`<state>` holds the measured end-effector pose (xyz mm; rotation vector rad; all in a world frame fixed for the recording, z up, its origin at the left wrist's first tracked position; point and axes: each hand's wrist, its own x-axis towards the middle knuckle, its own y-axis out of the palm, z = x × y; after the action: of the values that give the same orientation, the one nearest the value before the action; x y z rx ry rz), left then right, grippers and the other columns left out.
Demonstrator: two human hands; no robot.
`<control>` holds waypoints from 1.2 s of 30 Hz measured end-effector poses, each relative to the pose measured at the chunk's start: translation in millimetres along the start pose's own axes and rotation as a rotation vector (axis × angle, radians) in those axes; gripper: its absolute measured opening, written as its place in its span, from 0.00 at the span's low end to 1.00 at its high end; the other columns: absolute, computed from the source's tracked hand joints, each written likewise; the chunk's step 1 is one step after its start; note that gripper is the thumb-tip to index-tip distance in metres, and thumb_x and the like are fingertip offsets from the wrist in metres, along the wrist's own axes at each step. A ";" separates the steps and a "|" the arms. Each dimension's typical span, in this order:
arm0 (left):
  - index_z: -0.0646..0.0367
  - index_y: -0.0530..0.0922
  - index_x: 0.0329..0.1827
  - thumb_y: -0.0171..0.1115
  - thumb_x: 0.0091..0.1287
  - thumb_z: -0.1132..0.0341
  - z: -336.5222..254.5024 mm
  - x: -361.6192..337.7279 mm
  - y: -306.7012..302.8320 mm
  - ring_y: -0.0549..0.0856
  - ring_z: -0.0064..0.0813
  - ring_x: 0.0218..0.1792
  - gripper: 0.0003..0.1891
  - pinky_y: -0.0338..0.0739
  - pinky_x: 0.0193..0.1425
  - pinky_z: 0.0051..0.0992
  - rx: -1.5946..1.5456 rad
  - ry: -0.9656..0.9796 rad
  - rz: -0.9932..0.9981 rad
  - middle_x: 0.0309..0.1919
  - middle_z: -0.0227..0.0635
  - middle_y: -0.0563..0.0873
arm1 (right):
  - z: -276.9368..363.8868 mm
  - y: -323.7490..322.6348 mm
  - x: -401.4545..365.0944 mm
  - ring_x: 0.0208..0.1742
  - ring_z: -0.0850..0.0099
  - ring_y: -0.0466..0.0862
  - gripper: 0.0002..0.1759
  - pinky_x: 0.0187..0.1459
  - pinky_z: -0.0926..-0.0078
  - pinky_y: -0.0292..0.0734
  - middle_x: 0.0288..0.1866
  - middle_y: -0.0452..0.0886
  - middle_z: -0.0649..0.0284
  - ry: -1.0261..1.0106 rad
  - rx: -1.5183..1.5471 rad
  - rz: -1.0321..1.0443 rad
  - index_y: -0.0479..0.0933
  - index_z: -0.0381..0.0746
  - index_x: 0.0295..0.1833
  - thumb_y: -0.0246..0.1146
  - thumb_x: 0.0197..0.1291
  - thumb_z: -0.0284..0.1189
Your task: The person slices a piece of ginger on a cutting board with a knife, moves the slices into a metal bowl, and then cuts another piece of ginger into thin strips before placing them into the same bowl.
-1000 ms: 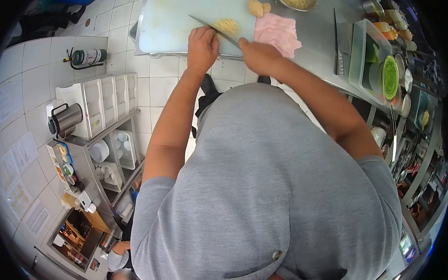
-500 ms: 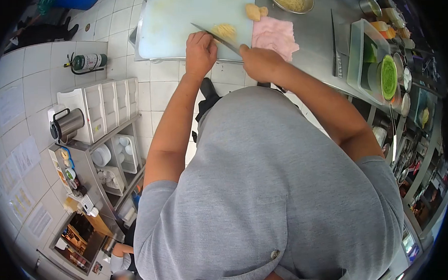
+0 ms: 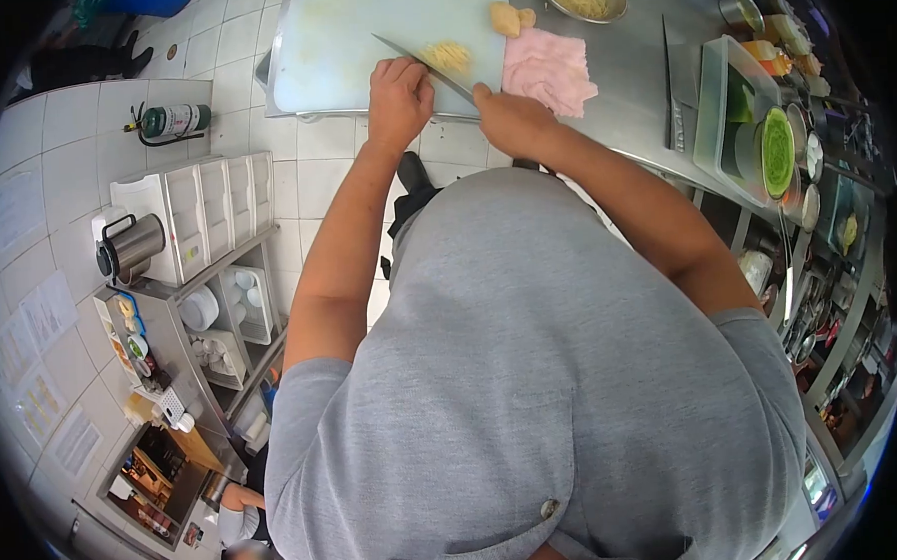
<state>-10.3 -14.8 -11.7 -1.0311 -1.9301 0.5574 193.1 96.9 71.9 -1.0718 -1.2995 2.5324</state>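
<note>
On the white cutting board (image 3: 342, 29), my left hand (image 3: 399, 94) rests with its fingers curled and pressed together against the side of the knife blade. Whatever lies under those fingers is hidden. The knife (image 3: 414, 58) is in my right hand (image 3: 510, 120), which is closed round its handle, with the blade pointing to the upper left. Just beyond the blade lies a small pile of thin pale yellow strips (image 3: 448, 57). Pale yellow peeled pieces (image 3: 506, 19) sit at the board's right edge, above a crumpled pink cloth (image 3: 549, 70).
A metal bowl (image 3: 619, 2) of pale shreds stands on the steel counter (image 3: 630, 82). Farther right are a long dark blade (image 3: 668, 90), a clear plastic tub (image 3: 707, 119) and a green-filled container (image 3: 778, 152). A person (image 3: 241, 519) is at the lower left.
The knife has shifted slightly to the upper left, and its tip is a little farther from the strips. Both hands have moved only slightly.
</note>
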 end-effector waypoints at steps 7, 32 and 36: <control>0.61 0.88 0.49 0.73 0.66 0.75 4.2 8.8 -13.0 0.87 0.53 0.56 0.09 0.83 0.65 0.49 -0.003 -0.010 0.124 0.51 0.44 0.91 | -15.0 -4.2 -6.8 0.59 0.37 0.94 0.17 0.60 0.37 0.87 0.58 0.93 0.37 -0.018 0.027 -0.001 0.74 0.32 0.69 0.55 0.83 0.30; 0.61 0.80 0.60 0.63 0.74 0.76 27.6 15.2 -37.6 0.86 0.54 0.60 0.13 0.84 0.67 0.49 0.334 -0.039 0.395 0.53 0.50 0.87 | -60.1 14.3 -13.9 0.61 0.34 0.91 0.18 0.64 0.34 0.83 0.57 0.92 0.35 -0.037 0.153 -0.105 0.76 0.34 0.65 0.58 0.82 0.35; 0.62 0.84 0.62 0.63 0.76 0.77 79.8 54.0 -100.9 0.88 0.59 0.56 0.13 0.84 0.64 0.51 0.314 -0.156 -0.164 0.51 0.52 0.90 | -46.0 6.4 -23.1 0.57 0.34 0.91 0.16 0.59 0.32 0.82 0.53 0.93 0.37 -0.103 0.114 -0.208 0.77 0.38 0.65 0.58 0.82 0.35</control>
<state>-138.8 -25.9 41.7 -0.6404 -1.9613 0.8352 240.7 115.0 61.8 -0.7517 -1.2035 2.4980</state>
